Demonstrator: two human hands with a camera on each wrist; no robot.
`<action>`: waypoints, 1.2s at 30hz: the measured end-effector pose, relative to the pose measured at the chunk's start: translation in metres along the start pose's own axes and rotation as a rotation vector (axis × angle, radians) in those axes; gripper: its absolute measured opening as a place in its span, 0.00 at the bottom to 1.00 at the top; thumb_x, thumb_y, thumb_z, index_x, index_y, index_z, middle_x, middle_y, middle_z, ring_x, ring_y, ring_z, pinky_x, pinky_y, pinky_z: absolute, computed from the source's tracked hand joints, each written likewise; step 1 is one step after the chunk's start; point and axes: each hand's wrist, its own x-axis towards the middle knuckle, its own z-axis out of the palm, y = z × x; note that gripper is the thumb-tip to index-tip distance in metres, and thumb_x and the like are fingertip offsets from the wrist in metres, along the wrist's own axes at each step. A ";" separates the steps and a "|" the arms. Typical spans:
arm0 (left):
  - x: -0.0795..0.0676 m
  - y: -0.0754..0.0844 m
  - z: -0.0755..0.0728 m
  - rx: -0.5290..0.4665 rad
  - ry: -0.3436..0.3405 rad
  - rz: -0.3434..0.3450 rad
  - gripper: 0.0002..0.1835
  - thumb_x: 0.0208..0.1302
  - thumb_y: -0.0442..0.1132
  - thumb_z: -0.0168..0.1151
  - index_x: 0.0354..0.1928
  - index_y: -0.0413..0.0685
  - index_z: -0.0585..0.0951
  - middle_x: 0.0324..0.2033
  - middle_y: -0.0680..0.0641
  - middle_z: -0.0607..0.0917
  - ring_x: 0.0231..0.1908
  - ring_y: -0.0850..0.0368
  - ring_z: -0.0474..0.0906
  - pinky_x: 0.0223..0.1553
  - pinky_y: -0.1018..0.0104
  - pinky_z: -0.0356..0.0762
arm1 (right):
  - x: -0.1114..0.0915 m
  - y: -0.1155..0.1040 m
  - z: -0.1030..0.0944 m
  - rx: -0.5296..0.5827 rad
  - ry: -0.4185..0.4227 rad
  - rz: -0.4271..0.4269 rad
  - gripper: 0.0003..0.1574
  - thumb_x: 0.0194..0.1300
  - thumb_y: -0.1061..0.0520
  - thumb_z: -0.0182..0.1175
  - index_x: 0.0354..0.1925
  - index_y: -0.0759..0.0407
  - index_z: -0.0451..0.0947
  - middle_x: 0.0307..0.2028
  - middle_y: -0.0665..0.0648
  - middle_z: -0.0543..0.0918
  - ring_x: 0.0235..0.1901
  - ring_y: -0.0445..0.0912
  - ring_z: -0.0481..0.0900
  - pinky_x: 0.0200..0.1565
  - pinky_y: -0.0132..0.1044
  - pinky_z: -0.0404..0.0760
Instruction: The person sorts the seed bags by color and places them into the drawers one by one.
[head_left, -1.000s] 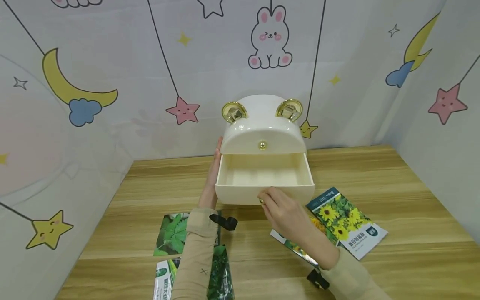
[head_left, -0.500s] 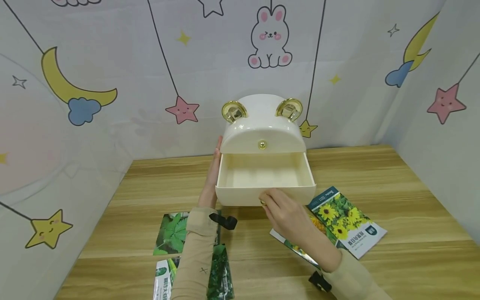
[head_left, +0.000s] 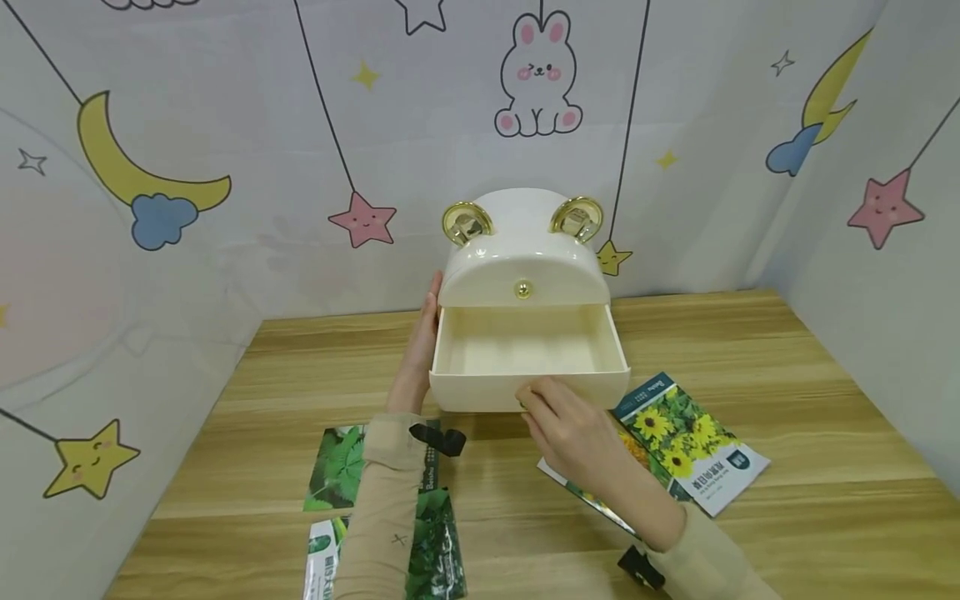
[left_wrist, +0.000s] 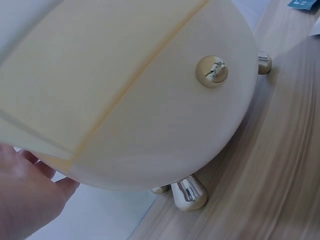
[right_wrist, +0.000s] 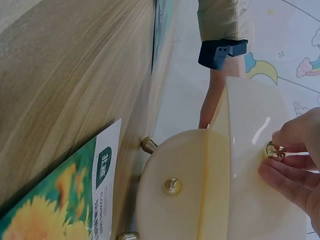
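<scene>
A glossy white storage box (head_left: 517, 237) with gold ears stands on the table, its middle drawer (head_left: 461, 392) pulled out and the bare inside showing. My right hand (head_left: 567, 429) pinches that drawer's gold knob (right_wrist: 270, 148) between thumb and fingers. Against the box's left side lies my left hand (head_left: 424, 337), with extended fingers; the left wrist view shows its fingertips at the side wall. The upper compartment is closed and has a small gold knob (head_left: 523, 289). Below the pulled drawer, the lower front (left_wrist: 165, 135) also carries a knob (left_wrist: 211, 71).
Flower packets (head_left: 701, 450) lie on the wooden table (head_left: 810, 400) at the right, partly under my right forearm. Leaf-picture packets (head_left: 333, 467) lie at the left, partly covered by my left sleeve. A printed cloth wall (head_left: 300, 250) stands close behind the box.
The drawer has slid very slightly toward me, along with my right hand at its knob. My left hand stays against the box's side. The head view has shifted a little.
</scene>
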 end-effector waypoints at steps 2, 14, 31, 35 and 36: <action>0.000 0.000 0.000 0.015 0.003 -0.003 0.27 0.72 0.53 0.20 0.71 0.64 0.40 0.72 0.63 0.40 0.72 0.62 0.30 0.72 0.53 0.31 | 0.000 -0.001 -0.001 -0.009 -0.018 0.006 0.15 0.56 0.61 0.59 0.44 0.63 0.77 0.39 0.57 0.78 0.36 0.44 0.76 0.36 0.30 0.81; -0.003 0.001 -0.005 0.055 -0.005 -0.016 0.27 0.72 0.52 0.19 0.72 0.60 0.41 0.72 0.61 0.40 0.72 0.62 0.33 0.72 0.57 0.34 | -0.005 -0.005 -0.007 -0.045 -0.006 0.047 0.18 0.55 0.56 0.60 0.45 0.58 0.78 0.41 0.56 0.80 0.37 0.46 0.79 0.33 0.34 0.81; -0.042 0.025 -0.002 0.229 -0.044 -0.062 0.27 0.73 0.50 0.21 0.72 0.54 0.42 0.72 0.53 0.45 0.72 0.56 0.41 0.72 0.53 0.42 | -0.016 -0.012 -0.034 -0.143 -0.061 0.129 0.22 0.68 0.48 0.42 0.42 0.58 0.80 0.39 0.54 0.82 0.40 0.49 0.78 0.46 0.40 0.76; -0.057 0.028 -0.001 0.271 -0.051 -0.064 0.27 0.73 0.50 0.23 0.72 0.56 0.42 0.72 0.55 0.45 0.72 0.56 0.40 0.71 0.50 0.42 | -0.019 -0.015 -0.043 -0.146 -0.080 0.121 0.24 0.70 0.47 0.39 0.42 0.57 0.79 0.39 0.54 0.83 0.43 0.50 0.78 0.54 0.44 0.72; -0.060 0.027 -0.001 0.283 -0.050 -0.064 0.27 0.73 0.51 0.24 0.72 0.57 0.42 0.72 0.56 0.45 0.72 0.57 0.40 0.71 0.49 0.43 | -0.019 -0.015 -0.045 -0.146 -0.074 0.115 0.24 0.70 0.47 0.39 0.42 0.57 0.79 0.39 0.54 0.83 0.43 0.50 0.78 0.55 0.45 0.71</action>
